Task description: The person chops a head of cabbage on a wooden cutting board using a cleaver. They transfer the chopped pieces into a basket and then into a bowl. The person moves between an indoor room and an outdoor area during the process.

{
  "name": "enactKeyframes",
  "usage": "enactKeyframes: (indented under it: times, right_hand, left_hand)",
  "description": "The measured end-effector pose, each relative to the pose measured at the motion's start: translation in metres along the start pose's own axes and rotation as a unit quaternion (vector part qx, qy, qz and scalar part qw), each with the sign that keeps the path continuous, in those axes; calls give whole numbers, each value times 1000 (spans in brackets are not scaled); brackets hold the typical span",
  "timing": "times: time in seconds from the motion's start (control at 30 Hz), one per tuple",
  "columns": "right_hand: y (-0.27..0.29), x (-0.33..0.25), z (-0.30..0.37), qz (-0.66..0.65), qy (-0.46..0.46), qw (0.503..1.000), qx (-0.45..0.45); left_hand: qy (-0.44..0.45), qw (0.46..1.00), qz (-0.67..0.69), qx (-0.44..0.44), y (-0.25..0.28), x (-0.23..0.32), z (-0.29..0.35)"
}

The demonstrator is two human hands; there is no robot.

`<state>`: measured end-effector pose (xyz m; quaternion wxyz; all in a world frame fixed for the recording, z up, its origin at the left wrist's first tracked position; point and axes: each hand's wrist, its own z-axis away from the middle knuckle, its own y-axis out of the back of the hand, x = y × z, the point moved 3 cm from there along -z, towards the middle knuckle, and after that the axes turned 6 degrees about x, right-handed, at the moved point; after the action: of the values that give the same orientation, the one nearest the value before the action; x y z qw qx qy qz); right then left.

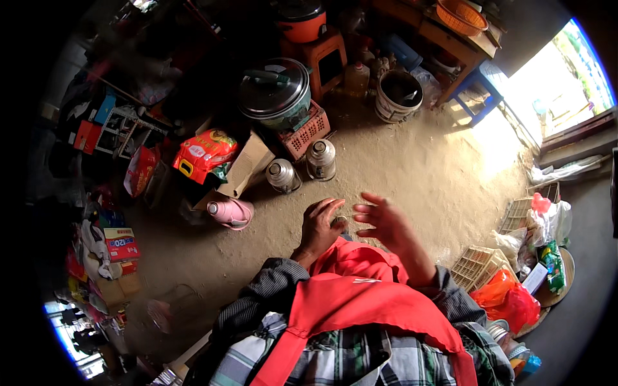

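My left hand [317,226] is raised in front of my body over the red apron [364,309], its fingers loosely bent and thumb apart. I see nothing in it. Beside it on the right, my right hand [385,222] has its fingers spread, a little blurred, and it too holds nothing visible. A gap separates the two hands. Beyond them on the dirt floor stand two metal vacuum flasks, one left [282,175] and one right [320,159]. A pink thermos jug [230,213] stands farther left, nearer to my left hand than to my right.
A lidded pot [275,90] rests on a red plastic crate [304,132] ahead. An open cardboard box [246,164] and a red bag [205,153] lie to its left. A bucket [398,96] and a blue stool [479,90] stand far right; cream baskets [479,267] sit near right.
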<state>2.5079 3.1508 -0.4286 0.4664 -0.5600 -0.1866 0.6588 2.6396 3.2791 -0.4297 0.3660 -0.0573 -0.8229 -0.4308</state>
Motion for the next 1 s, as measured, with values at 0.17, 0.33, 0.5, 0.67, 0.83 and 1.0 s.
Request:
enactKeyframes:
  times: [0.17,0.33,0.5,0.67,0.83,1.0]
  right_hand:
    - [82,-106,1,53,16,995,77]
    - [185,-144,-18,662,-47,701,261]
    - [246,-199,-62,568,13,780,262]
    - [299,-239,-96,564,-28,798,212]
    - [357,-224,-132,580,-39,794,178]
    - [377,-167,-209,516,-67,839,161]
  left_hand:
    - [128,983,101,-87,-44,-12,-91]
    - [114,983,112,-92,-106,-5,-157]
    - [219,962,120,-108,-171,3,-205]
    - [269,951,92,-122,-235,20,-230]
    - [352,911,-1,-213,-260,-5,-199]
    - [437,820,-91,-359,-270,-77,-115]
